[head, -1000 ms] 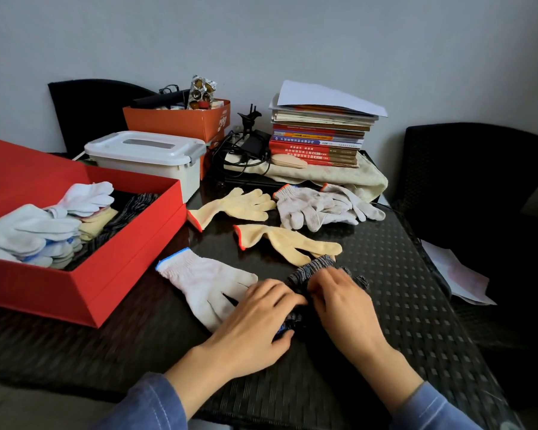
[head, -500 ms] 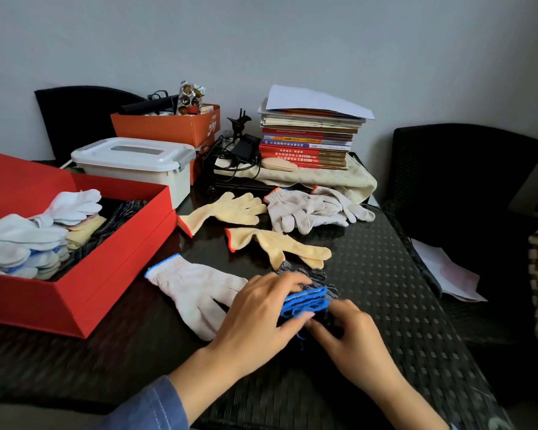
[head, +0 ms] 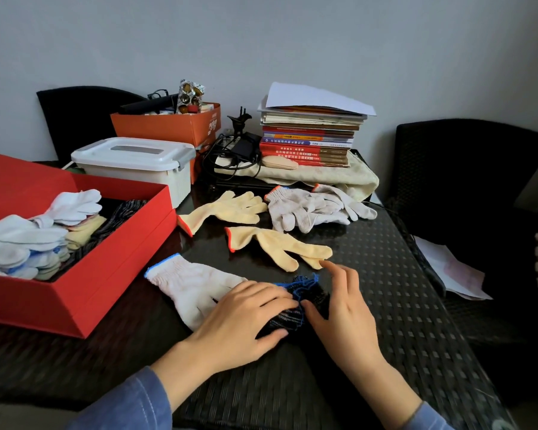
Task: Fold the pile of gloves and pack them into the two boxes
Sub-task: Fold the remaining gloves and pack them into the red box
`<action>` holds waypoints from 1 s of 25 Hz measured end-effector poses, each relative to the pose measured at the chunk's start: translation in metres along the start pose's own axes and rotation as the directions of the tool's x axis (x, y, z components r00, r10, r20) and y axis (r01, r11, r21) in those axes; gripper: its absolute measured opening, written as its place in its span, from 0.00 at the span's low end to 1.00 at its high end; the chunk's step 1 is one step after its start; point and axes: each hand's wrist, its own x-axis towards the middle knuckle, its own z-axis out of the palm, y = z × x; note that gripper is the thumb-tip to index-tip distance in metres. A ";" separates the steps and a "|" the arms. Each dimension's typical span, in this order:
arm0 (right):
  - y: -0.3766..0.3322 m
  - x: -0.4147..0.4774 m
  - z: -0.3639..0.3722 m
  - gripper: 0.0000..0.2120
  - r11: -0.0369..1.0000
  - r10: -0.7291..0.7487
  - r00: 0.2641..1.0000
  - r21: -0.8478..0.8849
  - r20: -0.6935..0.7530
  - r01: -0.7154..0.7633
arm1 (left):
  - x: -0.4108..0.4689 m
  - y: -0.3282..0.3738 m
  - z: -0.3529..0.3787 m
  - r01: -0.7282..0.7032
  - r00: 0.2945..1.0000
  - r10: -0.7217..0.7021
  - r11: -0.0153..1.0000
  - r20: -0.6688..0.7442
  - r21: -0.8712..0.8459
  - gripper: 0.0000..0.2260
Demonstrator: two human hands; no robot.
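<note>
A folded dark striped glove with a blue cuff (head: pixel 308 294) lies on the black woven table (head: pixel 395 305) in front of me. My left hand (head: pixel 246 318) presses flat on its left half with straight fingers. My right hand (head: pixel 343 308) touches its right edge with the thumb while the fingers are spread and raised. Beside my left hand lies a flat white glove with a blue cuff (head: pixel 190 285). Two yellow gloves (head: pixel 277 245) (head: pixel 227 209) and a heap of grey-white gloves (head: pixel 311 206) lie further back. The open red box (head: pixel 84 290) at the left holds folded gloves.
A lidded white plastic box (head: pixel 137 164) stands behind the red box, with a full orange box (head: pixel 168 127) behind it. A stack of books (head: pixel 308 138) on a cloth and tangled cables occupy the back. A black chair (head: pixel 466 181) with papers (head: pixel 448 268) stands at the right.
The dark glove has been folded over, so its blue cuff now lies on top. My left hand has flattened onto it and my right hand's fingers have lifted off.
</note>
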 end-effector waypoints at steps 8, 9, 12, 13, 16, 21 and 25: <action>0.023 -0.001 -0.002 0.28 0.920 -0.389 0.873 0.089 0.293 0.380 | 0.003 -0.001 -0.002 0.289 0.953 -0.296 0.953 -0.070 -0.095 0.15; 0.024 0.002 -0.003 0.26 0.924 -0.378 0.882 0.182 0.282 0.337 | 0.004 -0.002 -0.005 0.343 0.933 -0.355 0.928 -0.063 -0.148 0.16; 0.016 0.019 -0.012 0.19 0.820 -0.211 0.942 0.571 0.262 0.025 | 0.008 -0.005 -0.017 0.417 0.886 -0.464 0.810 -0.016 -0.413 0.15; 0.009 0.027 -0.016 0.15 0.731 -0.157 0.951 0.679 0.266 -0.069 | 0.009 -0.007 -0.022 0.419 0.869 -0.494 0.757 -0.019 -0.502 0.12; -0.021 0.057 -0.019 0.07 0.700 -0.102 0.973 0.710 0.208 -0.079 | 0.011 -0.016 -0.043 0.394 0.823 -0.564 0.660 -0.075 -0.639 0.10; -0.102 0.104 -0.001 0.08 0.695 -0.303 0.921 0.718 0.244 0.039 | -0.005 -0.054 -0.103 0.478 0.707 -0.692 0.619 -0.145 -0.623 0.10; -0.176 0.123 0.022 0.11 0.495 -0.308 0.840 0.829 0.446 -0.259 | -0.041 -0.102 -0.148 0.579 0.606 -0.787 0.537 -0.117 -0.613 0.17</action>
